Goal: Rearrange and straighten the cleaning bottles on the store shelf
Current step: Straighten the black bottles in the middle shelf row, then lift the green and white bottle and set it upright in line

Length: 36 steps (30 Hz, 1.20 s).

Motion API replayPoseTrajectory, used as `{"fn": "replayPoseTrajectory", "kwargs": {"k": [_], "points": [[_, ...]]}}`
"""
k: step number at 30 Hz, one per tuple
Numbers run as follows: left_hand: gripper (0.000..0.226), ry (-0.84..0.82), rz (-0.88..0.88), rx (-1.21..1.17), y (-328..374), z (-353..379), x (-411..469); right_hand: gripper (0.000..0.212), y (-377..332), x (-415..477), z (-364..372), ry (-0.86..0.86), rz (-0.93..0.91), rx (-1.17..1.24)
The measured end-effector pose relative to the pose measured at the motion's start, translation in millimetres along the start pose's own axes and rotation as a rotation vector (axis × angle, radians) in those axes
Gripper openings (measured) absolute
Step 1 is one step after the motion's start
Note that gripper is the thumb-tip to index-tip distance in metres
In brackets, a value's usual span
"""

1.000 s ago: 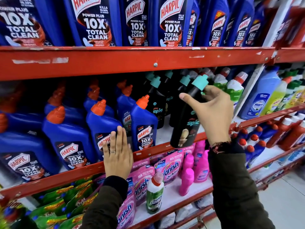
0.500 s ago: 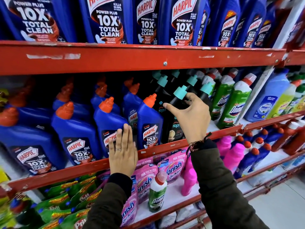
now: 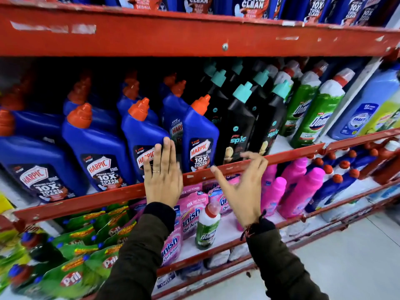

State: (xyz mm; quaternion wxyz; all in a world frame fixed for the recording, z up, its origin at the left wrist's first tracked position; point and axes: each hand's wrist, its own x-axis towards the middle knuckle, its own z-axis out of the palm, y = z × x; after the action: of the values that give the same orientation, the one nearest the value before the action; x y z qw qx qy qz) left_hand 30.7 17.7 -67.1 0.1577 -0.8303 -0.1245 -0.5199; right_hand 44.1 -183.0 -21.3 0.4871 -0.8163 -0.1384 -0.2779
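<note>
On the middle red shelf point(image 3: 281, 155) stand blue Harpic bottles point(image 3: 97, 148) with orange caps, then black Spic bottles point(image 3: 239, 128) with teal caps, then green Domex bottles point(image 3: 318, 113). My left hand point(image 3: 162, 176) lies flat, fingers together, against the front of a blue Harpic bottle point(image 3: 142, 135) and over the shelf's front rail. My right hand point(image 3: 240, 180) hovers in front of the rail just below the front black Spic bottle, fingers spread, holding nothing. That black bottle stands upright on the shelf beside a Harpic bottle point(image 3: 200, 135).
Larger Harpic bottles point(image 3: 251, 5) fill the top shelf. Below are green Pril pouches point(image 3: 71, 276), pink Vanish pouches point(image 3: 192, 211), a lone Domex bottle point(image 3: 206, 228), pink bottles point(image 3: 300, 191) and small blue ones. Pale blue and yellow bottles point(image 3: 365, 111) stand right of a divider. Grey floor at lower right.
My right hand set the black Spic bottle onto the shelf next to the Harpic bottles, let go and drew back down to the rail. My left hand stayed pressed on the Harpic bottle.
</note>
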Motion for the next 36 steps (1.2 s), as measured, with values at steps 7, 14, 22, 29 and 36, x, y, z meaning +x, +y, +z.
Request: {"fn": "replayPoseTrajectory", "kwargs": {"k": [7, 14, 22, 29, 36], "points": [[0.085, -0.034, -0.034, 0.035, 2.3, 0.2, -0.4, 0.091, 60.5, -97.1, 24.1, -0.498, 0.314, -0.082], [0.087, -0.031, -0.044, 0.012, 2.7, -3.3, 2.6, 0.061, 79.4, -106.6, 35.0, -0.494, 0.318, 0.024], [0.084, -0.046, -0.032, 0.022, 2.8, -4.4, 3.6, 0.070, 44.7, -51.2, -9.0, -0.207, 0.141, 0.093], [0.085, -0.073, -0.046, -0.030, 1.7, -7.4, 4.4, 0.077, 0.7, 39.3, -63.5, 0.128, -0.014, 0.037], [0.080, -0.046, -0.028, -0.044, 0.5, -8.7, 5.1, 0.075, -7.5, 103.0, -113.8, 0.338, -0.116, -0.109]]}}
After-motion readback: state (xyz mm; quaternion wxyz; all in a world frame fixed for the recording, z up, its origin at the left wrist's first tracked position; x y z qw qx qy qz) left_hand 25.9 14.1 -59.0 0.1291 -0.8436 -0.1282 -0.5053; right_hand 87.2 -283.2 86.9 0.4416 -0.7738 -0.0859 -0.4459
